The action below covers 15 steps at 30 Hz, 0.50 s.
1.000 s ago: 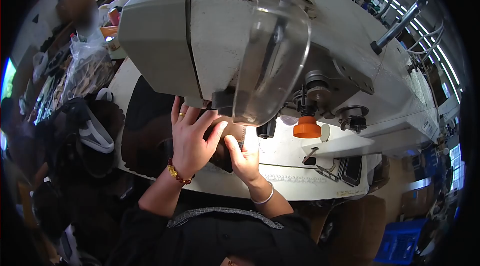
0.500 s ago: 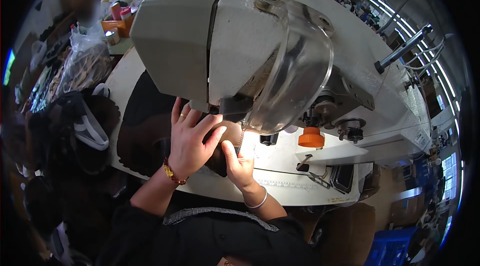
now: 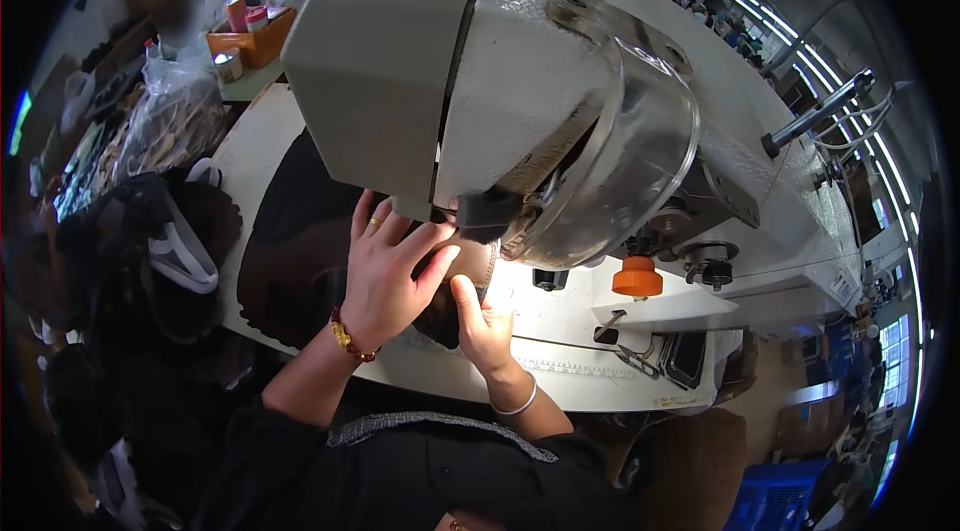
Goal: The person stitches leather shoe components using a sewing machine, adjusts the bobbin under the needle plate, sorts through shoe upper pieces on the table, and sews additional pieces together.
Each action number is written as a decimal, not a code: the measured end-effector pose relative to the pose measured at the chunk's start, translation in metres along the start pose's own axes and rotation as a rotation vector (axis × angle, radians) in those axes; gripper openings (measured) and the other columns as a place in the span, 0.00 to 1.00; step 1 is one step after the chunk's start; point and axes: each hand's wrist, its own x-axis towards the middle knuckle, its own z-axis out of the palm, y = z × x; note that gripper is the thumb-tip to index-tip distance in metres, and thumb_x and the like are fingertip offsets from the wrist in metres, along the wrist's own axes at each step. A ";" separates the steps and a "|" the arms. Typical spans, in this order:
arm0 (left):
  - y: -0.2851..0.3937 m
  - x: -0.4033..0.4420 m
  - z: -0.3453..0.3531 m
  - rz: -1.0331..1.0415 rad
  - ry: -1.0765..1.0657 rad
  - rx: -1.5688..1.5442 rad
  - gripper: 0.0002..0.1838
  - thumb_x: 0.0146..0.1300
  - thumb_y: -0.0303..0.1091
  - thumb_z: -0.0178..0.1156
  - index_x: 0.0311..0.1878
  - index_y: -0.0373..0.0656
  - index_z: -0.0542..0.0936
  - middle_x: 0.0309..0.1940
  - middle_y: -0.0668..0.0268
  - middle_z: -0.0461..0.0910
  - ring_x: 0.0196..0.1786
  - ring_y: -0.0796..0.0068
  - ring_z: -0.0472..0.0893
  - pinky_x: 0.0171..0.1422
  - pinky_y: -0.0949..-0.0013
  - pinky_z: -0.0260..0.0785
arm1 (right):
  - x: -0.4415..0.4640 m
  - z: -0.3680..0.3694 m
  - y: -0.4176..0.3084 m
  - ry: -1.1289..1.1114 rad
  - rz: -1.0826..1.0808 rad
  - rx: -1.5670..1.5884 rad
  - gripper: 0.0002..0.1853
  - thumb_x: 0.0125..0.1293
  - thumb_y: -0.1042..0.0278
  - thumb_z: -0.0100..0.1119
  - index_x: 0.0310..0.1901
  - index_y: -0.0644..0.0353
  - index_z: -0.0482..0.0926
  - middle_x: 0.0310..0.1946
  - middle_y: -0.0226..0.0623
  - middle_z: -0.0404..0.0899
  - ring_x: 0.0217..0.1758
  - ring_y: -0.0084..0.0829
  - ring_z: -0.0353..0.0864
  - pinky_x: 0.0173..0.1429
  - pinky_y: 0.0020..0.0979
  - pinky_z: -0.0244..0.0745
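The sewing machine (image 3: 545, 26) stands on the counter (image 3: 252, 151), filling the upper middle and right of the frame. On the counter's left part lies the workpiece (image 3: 285, 256), its right portion under the machine's head (image 3: 370, 81). The left hand's grip (image 3: 385, 281) is on top of it, the right hand's grip (image 3: 485, 333) at its right edge. Right of that a ruler (image 3: 580, 371) lies along the near side, then a flat case (image 3: 685, 359). Shoes (image 3: 183, 256) sit left of the counter, a plastic bag (image 3: 180, 121) behind them. At upper left, a box (image 3: 268, 46) holding spools (image 3: 237, 15) rests on another counter (image 3: 247, 85); a crate (image 3: 775, 499) stands at lower right.
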 end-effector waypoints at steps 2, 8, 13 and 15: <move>-0.002 0.002 0.001 0.013 0.000 -0.009 0.11 0.55 0.33 0.69 0.43 0.50 0.82 0.47 0.68 0.80 0.55 0.60 0.77 0.72 0.47 0.55 | 0.001 0.003 0.001 0.067 -0.040 -0.026 0.09 0.69 0.77 0.59 0.30 0.68 0.79 0.21 0.32 0.77 0.23 0.21 0.72 0.29 0.29 0.66; -0.005 0.003 0.000 0.009 -0.023 -0.022 0.11 0.55 0.33 0.69 0.43 0.51 0.82 0.48 0.70 0.80 0.56 0.61 0.76 0.72 0.47 0.55 | -0.003 -0.023 -0.018 -0.088 -0.276 -0.713 0.06 0.64 0.72 0.66 0.34 0.65 0.81 0.21 0.36 0.77 0.23 0.30 0.77 0.32 0.32 0.68; -0.002 0.004 0.001 0.000 -0.026 0.010 0.11 0.55 0.32 0.69 0.42 0.51 0.82 0.49 0.69 0.80 0.58 0.61 0.76 0.73 0.47 0.54 | -0.006 -0.048 -0.063 0.121 -0.778 -1.012 0.09 0.61 0.76 0.66 0.43 0.66 0.81 0.27 0.39 0.81 0.21 0.26 0.75 0.24 0.25 0.65; 0.000 0.003 0.001 -0.016 -0.030 0.023 0.11 0.55 0.32 0.69 0.42 0.51 0.82 0.49 0.69 0.79 0.58 0.61 0.75 0.73 0.47 0.54 | 0.002 -0.052 -0.081 0.020 -0.880 -1.018 0.22 0.61 0.77 0.62 0.59 0.64 0.76 0.24 0.33 0.72 0.18 0.25 0.66 0.22 0.27 0.59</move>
